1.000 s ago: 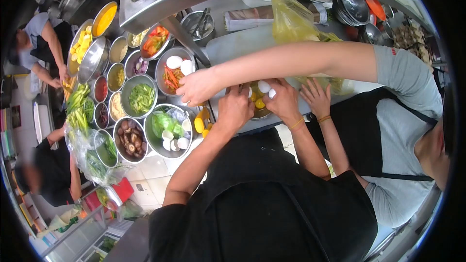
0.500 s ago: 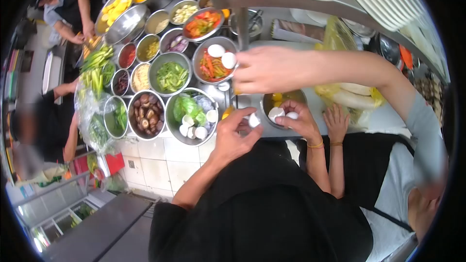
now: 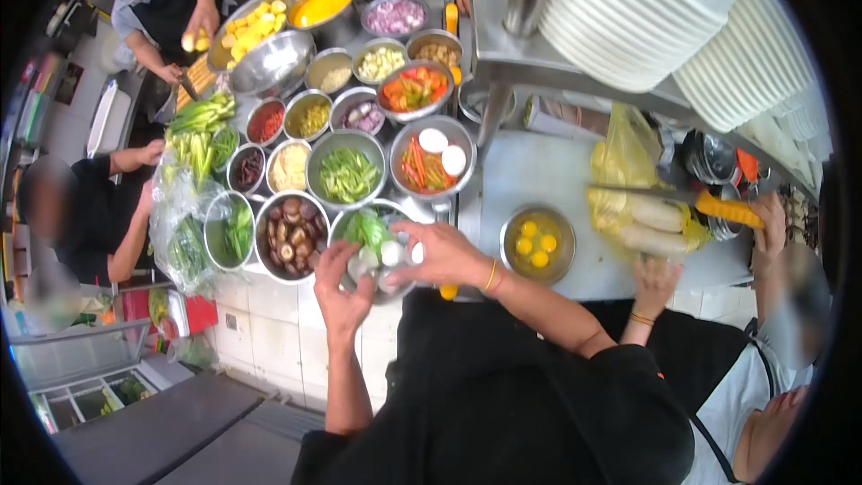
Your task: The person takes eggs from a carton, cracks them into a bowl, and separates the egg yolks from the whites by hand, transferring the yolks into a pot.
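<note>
My left hand [image 3: 344,292] and my right hand [image 3: 444,258] hang over a steel bowl [image 3: 334,232] with green leaves [image 3: 366,229] and white eggshells [image 3: 391,253] in it. The fingers of both hands are curved and apart, close around the shells; I see no firm grip. To the right, a steel bowl [image 3: 506,250] with several raw egg yolks [image 3: 539,242] sits on the cutting board [image 3: 512,171]. Two whole white eggs [image 3: 444,150] rest on sliced peppers [image 3: 416,166] in another bowl.
Bowls of mushrooms [image 3: 292,235], green slices [image 3: 346,171] and other vegetables crowd the left counter. Stacked white dishes [image 3: 628,27] stand on a shelf above. At right, a co-worker's hand [image 3: 769,224] holds a yellow-handled knife [image 3: 723,208] by a yellow bag [image 3: 620,162]. Two more people work at left.
My hands have moved left, from beside the yolk bowl to over the shell bowl, with the eggshells they held. The co-worker's arm has withdrawn from the pepper bowl and now holds a knife.
</note>
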The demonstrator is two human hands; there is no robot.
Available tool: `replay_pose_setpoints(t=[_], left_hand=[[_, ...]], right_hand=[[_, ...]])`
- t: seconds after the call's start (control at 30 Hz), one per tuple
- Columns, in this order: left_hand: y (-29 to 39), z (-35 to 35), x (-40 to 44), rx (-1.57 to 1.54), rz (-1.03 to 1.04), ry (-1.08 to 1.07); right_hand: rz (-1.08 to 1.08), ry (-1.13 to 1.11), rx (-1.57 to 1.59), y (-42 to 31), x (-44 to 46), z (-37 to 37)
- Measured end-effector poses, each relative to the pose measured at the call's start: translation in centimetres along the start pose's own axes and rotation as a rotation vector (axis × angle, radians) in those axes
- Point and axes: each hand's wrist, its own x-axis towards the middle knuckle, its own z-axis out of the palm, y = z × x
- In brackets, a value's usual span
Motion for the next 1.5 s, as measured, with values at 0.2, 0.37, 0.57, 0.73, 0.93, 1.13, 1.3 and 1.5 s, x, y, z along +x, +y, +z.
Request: replay_pose_setpoints(t=[0.2,0.37,0.57,0.73,0.93,1.13,1.3,1.5], left_hand=[[1.9,4.1,0.8,-0.913,-0.384,-0.144],[1.9,5.2,4.9,-1.21,-0.612,-0.01],[2.5,6.0,10.3,-1.372,-0.506,-0.048],[5.5,9.5,15.5,-1.403,-0.363,-0.224],[8.8,12.4,17.8,-1.263,-0.339,-0.339],[9.2,12.8,18.4,-1.131,-0.325,-0.267],[9.3,14.2,17.1,-1.157,-0.414,-0.289],[9.4,14.3,16.9,-1.14,-0.375,-0.386]], right_hand=[[-0.016,0.067,0.189,-2.9,2.8,0.3],[-0.006,0.041,0.256,-2.3,4.5,-2.6],[0.051,0.353,-0.918,4.5,8.7,-6.1],[0.138,0.299,-0.912,5.7,9.3,-5.6],[-0.062,0.439,-0.749,7.4,8.5,-5.6],[-0.163,0.708,-0.315,0.9,0.2,-6.2],[0.254,0.535,0.735,2.2,-6.2,-6.2],[0.183,0.698,1.419,6.0,-10.5,-6.9]])
